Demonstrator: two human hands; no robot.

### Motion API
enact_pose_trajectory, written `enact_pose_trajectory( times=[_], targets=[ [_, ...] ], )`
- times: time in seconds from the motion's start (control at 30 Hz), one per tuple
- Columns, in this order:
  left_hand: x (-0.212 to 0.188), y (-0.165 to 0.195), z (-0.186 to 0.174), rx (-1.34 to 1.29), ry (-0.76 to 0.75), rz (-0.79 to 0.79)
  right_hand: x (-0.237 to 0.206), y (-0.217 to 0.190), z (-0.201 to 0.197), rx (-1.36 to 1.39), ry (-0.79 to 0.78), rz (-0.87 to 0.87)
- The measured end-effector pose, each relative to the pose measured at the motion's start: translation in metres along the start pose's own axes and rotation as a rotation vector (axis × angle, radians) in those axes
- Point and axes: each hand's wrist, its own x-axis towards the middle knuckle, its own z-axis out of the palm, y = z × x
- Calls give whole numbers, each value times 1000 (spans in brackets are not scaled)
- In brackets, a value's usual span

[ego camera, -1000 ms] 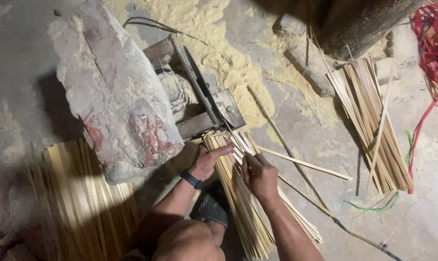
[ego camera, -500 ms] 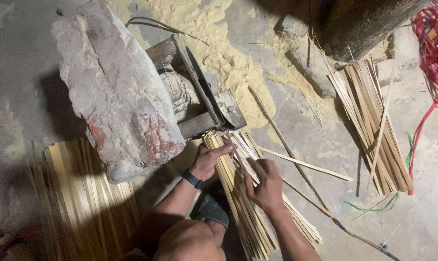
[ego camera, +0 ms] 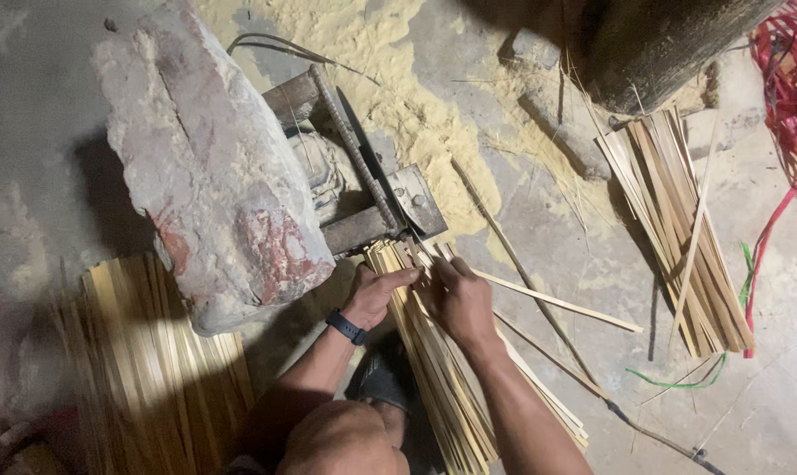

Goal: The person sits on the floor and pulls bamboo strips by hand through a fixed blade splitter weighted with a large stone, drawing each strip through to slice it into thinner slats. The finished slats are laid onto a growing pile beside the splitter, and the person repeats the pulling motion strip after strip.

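Note:
A bundle of thin bamboo strips (ego camera: 442, 387) lies on the floor between my arms, its far end at a small metal machine (ego camera: 363, 198). My left hand (ego camera: 376, 295), with a dark watch on the wrist, rests on the strips' left side with fingers stretched toward the machine. My right hand (ego camera: 460, 299) presses on the strips just right of it, fingers pointing at the machine's mouth. Both hands touch the strips near their far ends. Whether either hand grips a single strip is unclear.
A big rough stone block (ego camera: 209, 167) sits on the machine's left side. More bamboo strips (ego camera: 147, 369) lie at lower left and another pile (ego camera: 675, 229) at right. Sawdust (ego camera: 398, 79) covers the floor beyond. Red string (ego camera: 790, 97) hangs at the right edge.
My right hand has slid forward along the strips toward the machine and now lies beside my left hand. The left hand has barely moved.

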Motion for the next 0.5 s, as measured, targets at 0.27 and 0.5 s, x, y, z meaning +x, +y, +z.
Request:
enact_pose_trajectory(
  times=[0.27, 0.5],
  targets=[
    [-8, 12, 9, -24, -132, -12, -53, 10, -4, 330, 53, 91],
    [-11, 12, 5, -34, -66, 58, -47, 18, -19, 214, -23, 181]
  ],
)
